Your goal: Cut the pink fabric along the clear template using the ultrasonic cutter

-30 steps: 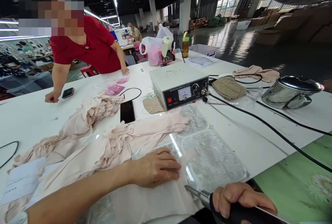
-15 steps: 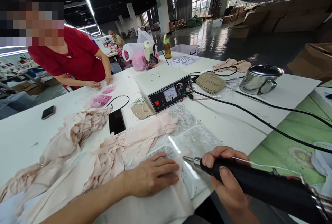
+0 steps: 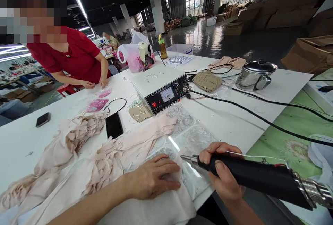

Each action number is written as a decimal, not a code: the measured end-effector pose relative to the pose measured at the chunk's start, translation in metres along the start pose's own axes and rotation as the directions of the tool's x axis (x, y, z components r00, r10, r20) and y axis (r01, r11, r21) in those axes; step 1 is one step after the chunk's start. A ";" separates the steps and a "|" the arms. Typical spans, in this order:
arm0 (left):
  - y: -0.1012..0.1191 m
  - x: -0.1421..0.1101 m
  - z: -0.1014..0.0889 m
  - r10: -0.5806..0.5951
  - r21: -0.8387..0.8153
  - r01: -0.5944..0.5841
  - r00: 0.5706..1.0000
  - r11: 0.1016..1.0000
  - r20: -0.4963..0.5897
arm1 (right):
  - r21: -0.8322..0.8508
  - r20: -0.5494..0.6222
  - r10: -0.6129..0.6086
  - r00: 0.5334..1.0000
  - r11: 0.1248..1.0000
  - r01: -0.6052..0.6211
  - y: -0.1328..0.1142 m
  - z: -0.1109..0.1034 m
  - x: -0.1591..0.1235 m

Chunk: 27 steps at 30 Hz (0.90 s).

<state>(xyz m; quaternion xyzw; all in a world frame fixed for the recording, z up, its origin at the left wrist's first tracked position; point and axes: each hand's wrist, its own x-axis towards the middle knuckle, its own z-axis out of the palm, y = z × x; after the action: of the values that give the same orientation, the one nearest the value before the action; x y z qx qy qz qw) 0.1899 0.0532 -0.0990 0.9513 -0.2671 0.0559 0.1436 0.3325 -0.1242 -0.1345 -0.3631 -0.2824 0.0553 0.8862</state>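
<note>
1. L hand (image 3: 153, 180) lies palm-down on pale cloth (image 3: 156, 207), front ctr; fingers slightly apart.
2. R hand (image 3: 223, 176) has fingers clamped on blk-handled tool (image 3: 257, 176), R of cloth; its metal tip points L, close to cloth edge & L fingers. Can't tell if tip touches.
3. Cloth is partly over scuffed clear sheet (image 3: 201, 138) on white tabletop (image 3: 221, 122).
4. Ruffled fabric pile (image 3: 104, 169) sits beyond L forearm; 2nd heap (image 3: 65, 145) farther L.
5. Blk phone (image 3: 114, 125) lies btwn fabric & control box (image 3: 166, 94) w/ meter; blk cable (image 3: 249, 109) runs R from box.
6. Lidded steel mug (image 3: 253, 77) at R, near brown cutouts (image 3: 207, 81).
7. Co-worker in red top (image 3: 80, 55) across tabletop, hands near pink packets (image 3: 96, 105).
</note>
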 end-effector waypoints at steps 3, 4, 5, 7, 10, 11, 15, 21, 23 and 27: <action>0.000 0.002 -0.001 0.004 -0.006 -0.004 1.000 1.000 -0.005 | 0.006 -0.008 0.005 1.000 1.000 -0.005 0.002 0.001 0.002; -0.001 0.003 -0.001 0.003 -0.012 -0.003 1.000 1.000 -0.011 | 0.007 -0.010 0.006 1.000 1.000 -0.006 0.003 0.002 0.002; -0.003 0.003 0.000 -0.004 -0.018 0.003 1.000 1.000 -0.019 | 0.008 -0.011 0.005 1.000 1.000 -0.005 0.004 0.002 0.003; -0.005 0.005 0.000 -0.021 -0.024 0.020 0.999 1.000 -0.039 | 0.012 -0.012 0.001 1.000 1.000 0.000 0.004 0.002 0.003; -0.008 0.008 0.000 -0.015 -0.007 0.015 0.998 1.000 -0.054 | 0.012 -0.017 -0.007 1.000 1.000 0.007 0.005 0.002 0.002; -0.009 0.008 0.000 0.000 -0.002 0.000 0.999 1.000 -0.049 | 0.011 -0.020 -0.007 1.000 1.000 0.007 0.004 0.002 0.001; -0.008 0.007 -0.001 0.017 0.003 -0.017 1.000 1.000 -0.017 | 0.004 -0.031 -0.007 1.000 1.000 0.007 0.004 0.003 0.002; -0.010 0.005 -0.001 -0.019 -0.040 0.019 1.000 0.999 0.011 | 0.004 -0.022 0.001 1.000 1.000 -0.001 0.002 0.004 0.002; -0.011 0.006 0.000 -0.023 -0.040 0.023 1.000 0.999 0.016 | 0.005 -0.017 0.004 1.000 1.000 -0.003 0.003 0.003 0.002; -0.012 0.006 -0.001 -0.015 -0.045 0.016 1.000 0.999 0.028 | 0.005 -0.033 -0.007 0.999 1.000 0.007 0.005 0.002 0.003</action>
<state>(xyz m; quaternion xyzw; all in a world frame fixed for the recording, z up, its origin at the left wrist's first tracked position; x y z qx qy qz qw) 0.2012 0.0599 -0.1000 0.9505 -0.2630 0.0356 0.1617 0.3342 -0.1186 -0.1354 -0.3606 -0.2691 0.0471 0.8918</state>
